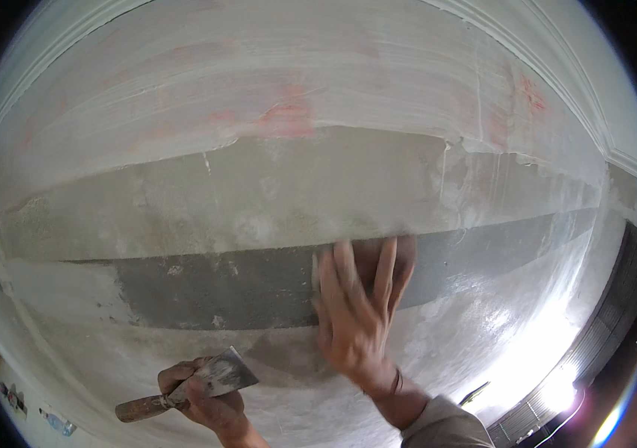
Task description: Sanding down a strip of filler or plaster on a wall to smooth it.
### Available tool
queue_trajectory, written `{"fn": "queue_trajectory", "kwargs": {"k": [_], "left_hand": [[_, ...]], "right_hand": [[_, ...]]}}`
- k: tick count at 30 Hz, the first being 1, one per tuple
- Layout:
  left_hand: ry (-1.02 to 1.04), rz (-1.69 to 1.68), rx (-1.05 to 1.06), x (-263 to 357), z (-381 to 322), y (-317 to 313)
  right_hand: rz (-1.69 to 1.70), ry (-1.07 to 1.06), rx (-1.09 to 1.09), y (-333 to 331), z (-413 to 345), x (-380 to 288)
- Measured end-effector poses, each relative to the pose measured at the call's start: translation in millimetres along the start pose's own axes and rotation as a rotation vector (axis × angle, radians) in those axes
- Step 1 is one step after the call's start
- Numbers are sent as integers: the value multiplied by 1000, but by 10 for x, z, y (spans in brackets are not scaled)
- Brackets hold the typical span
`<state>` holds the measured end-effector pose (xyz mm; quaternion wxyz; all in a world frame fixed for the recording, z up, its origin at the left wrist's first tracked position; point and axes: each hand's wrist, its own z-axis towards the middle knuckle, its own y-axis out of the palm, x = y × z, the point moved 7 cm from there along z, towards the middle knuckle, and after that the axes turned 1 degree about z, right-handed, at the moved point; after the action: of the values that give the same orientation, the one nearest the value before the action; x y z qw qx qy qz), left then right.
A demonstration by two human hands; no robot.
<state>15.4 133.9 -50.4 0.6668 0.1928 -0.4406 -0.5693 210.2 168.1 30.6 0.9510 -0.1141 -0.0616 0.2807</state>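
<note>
My left hand (pixel 206 395) grips a putty knife by the base of its blade. Its wooden handle (pixel 142 409) points left, and the smeared metal blade (pixel 229 372) slants up to the right, apart from the wall. With fingers spread, my right hand (pixel 360 313) presses a flat brown sheet (pixel 370 260), perhaps sandpaper, against the wall. Blur and the fingers hide part of it. It lies over the dark grey band (pixel 223 288), its upper edge at the border with the beige plaster (pixel 296 190).
White patchy coating with pink stains (pixel 287 115) covers the wall's upper part, below a white cornice (pixel 559 50). At lower right a bright lamp (pixel 559 392) glares beside a ribbed dark panel (pixel 604 325), with a white cable (pixel 562 423) hanging there. A wall recess (pixel 13 397) is at lower left.
</note>
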Motion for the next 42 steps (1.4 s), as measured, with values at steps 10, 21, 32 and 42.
{"fn": "queue_trajectory", "kwargs": {"k": [10, 21, 32, 42], "left_hand": [[-6, 56, -73, 58, 116, 202], [-30, 16, -69, 104, 80, 356], [-64, 29, -105, 137, 44, 394], [-35, 0, -140, 79, 27, 369]], "right_hand": [[-11, 17, 1, -35, 10, 84], [11, 13, 99, -204, 331, 120], [-15, 5, 34, -58, 44, 101], [38, -104, -156, 76, -240, 26]]}}
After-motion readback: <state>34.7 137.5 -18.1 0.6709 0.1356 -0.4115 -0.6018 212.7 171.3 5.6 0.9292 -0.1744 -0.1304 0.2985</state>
